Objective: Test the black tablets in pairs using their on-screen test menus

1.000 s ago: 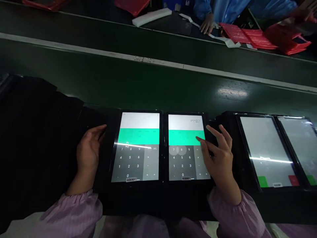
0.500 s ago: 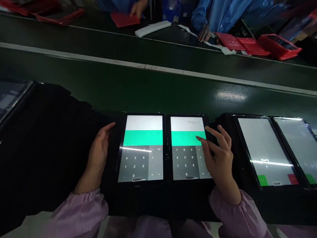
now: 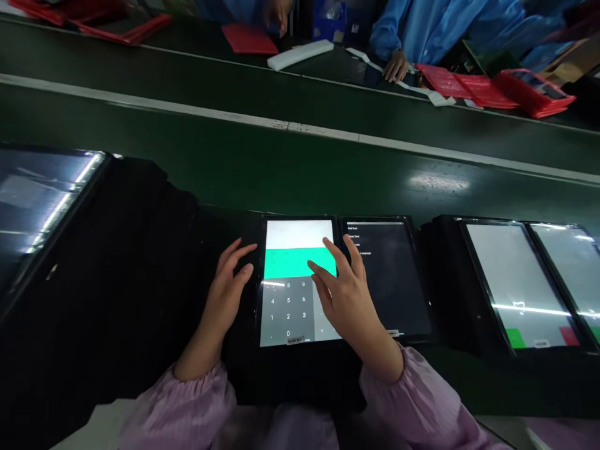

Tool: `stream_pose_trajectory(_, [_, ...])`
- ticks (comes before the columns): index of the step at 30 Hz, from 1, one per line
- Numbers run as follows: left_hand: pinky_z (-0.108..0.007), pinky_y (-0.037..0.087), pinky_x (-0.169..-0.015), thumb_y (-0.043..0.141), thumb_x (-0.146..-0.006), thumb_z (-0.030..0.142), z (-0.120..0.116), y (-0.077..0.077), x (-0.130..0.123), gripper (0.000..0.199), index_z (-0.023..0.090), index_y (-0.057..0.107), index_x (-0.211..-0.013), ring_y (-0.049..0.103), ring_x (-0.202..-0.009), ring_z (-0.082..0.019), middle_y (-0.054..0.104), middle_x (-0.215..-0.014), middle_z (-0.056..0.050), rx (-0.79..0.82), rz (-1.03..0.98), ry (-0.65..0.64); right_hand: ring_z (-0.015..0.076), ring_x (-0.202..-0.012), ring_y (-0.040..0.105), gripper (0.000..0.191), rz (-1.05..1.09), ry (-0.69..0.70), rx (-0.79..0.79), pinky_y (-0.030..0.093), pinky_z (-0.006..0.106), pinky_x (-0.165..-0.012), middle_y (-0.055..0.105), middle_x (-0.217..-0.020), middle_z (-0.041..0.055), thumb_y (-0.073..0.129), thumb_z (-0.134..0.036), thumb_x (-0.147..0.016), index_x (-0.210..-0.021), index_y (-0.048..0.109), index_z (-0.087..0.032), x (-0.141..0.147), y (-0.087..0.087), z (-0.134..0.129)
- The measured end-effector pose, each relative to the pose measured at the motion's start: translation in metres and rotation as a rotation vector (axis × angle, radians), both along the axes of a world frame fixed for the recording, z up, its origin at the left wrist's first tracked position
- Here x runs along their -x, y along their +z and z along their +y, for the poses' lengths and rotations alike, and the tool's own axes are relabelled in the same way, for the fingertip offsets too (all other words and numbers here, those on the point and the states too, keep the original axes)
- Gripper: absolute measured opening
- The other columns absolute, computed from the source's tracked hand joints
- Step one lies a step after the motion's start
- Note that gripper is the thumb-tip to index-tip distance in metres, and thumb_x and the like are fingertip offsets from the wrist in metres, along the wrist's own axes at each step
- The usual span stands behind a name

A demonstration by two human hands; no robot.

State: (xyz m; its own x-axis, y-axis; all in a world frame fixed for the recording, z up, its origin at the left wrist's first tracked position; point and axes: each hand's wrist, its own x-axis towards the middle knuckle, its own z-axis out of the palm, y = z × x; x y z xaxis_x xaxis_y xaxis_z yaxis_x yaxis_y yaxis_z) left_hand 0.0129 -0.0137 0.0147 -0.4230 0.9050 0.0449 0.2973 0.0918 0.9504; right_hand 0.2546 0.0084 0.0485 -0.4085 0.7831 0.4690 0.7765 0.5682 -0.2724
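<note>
A tablet (image 3: 288, 306) in front of me shows a calculator keypad with a green band and a white strip on top. Over its right side is my right hand (image 3: 349, 290), fingers spread, the index fingertip at the green band. To its right lies a second tablet (image 3: 394, 287) with a dark screen and a short text list at the top left, partly covered by my right hand. My left hand (image 3: 227, 287) is beside the calculator tablet's left edge, fingers apart, holding nothing.
Two lit tablets (image 3: 520, 275) (image 3: 569, 262) lie at the right, and another (image 3: 42, 194) at the far left. Beyond the green surface, people in blue sleeves have hands near red pouches (image 3: 248, 39) and a white foam strip (image 3: 300, 55).
The right tablet's calculator has given way to a dark list screen. My right hand has moved left onto the left tablet. My left hand's fingers have spread.
</note>
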Motion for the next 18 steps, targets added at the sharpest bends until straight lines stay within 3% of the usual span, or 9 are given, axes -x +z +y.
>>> stream_pose_trajectory(5, [-0.06, 0.035, -0.132, 0.067, -0.09, 0.066, -0.005, 0.0, 0.001, 0.046, 0.035, 0.08, -0.122, 0.04, -0.162, -0.04, 0.058, -0.162, -0.008, 0.05, -0.03, -0.021, 0.0444, -0.159, 0.045, 0.037, 0.053, -0.083, -0.04, 0.054, 0.073, -0.118, 0.07, -0.149, 0.0142, 0.05, -0.019, -0.109, -0.111, 0.087, -0.023, -0.003, -0.002, 0.004])
stream_pose_trajectory(10, [-0.061, 0.036, -0.131, 0.07, -0.09, 0.061, -0.006, -0.004, -0.002, 0.044, 0.033, 0.077, -0.124, 0.037, -0.164, -0.039, 0.056, -0.162, -0.009, 0.01, -0.037, -0.032, 0.0439, -0.161, 0.042, 0.037, 0.053, -0.006, -0.019, 0.053, 0.074, -0.118, 0.067, -0.155, 0.0116, 0.051, -0.021, -0.11, -0.121, 0.086, -0.027, 0.0, -0.005, 0.004])
stream_pose_trajectory(15, [-0.059, 0.035, -0.132, 0.071, -0.092, 0.056, -0.007, -0.009, -0.001, 0.043, 0.034, 0.074, -0.129, 0.035, -0.165, -0.038, 0.05, -0.166, -0.009, 0.015, 0.011, -0.075, 0.043, -0.156, 0.049, 0.037, 0.121, -0.025, -0.086, 0.06, 0.069, -0.113, 0.075, -0.143, 0.0132, 0.05, -0.019, -0.109, -0.109, 0.087, -0.02, -0.001, -0.005, 0.006])
stream_pose_trajectory(18, [-0.059, 0.035, -0.132, 0.07, -0.094, 0.054, -0.008, -0.01, -0.001, 0.046, 0.034, 0.07, -0.135, 0.033, -0.167, -0.038, 0.047, -0.169, -0.009, 0.01, 0.068, -0.102, 0.0415, -0.159, 0.047, 0.034, 0.141, 0.044, -0.077, 0.06, 0.067, -0.113, 0.074, -0.145, 0.0113, 0.053, -0.019, -0.108, -0.111, 0.087, -0.023, 0.002, 0.001, 0.0])
